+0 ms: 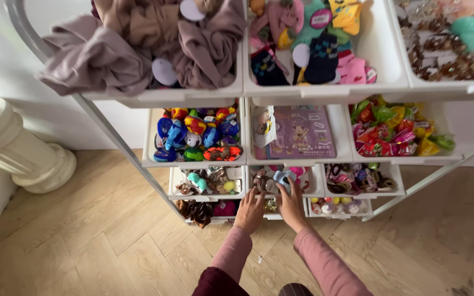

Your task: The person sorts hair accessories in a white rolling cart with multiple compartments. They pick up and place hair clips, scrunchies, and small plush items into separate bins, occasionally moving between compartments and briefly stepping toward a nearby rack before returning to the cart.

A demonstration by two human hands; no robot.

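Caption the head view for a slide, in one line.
Both hands, left hand and right hand, reach into a lower middle bin of a white tiered rack filled with small accessories.

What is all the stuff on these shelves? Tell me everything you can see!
Shelf rack: one, white, tiered bins.
Cloth pieces: several, mauve and tan, top left bin.
Socks: many, pink, teal and dark, top middle bin.
Hair clips: many, brownish, top right bin.
Small toys: many, blue, red and yellow, second row left.
Booklet: one, purple, second row middle.
Packets: many, red, green and yellow, second row right.
Hair accessories: many, mixed colours, lower bins.
Pillar base: one, cream, left.
Floor: light wood.
Left hand: pink sleeve, at lower middle bin.
Right hand: pink sleeve, touching a pale blue item.
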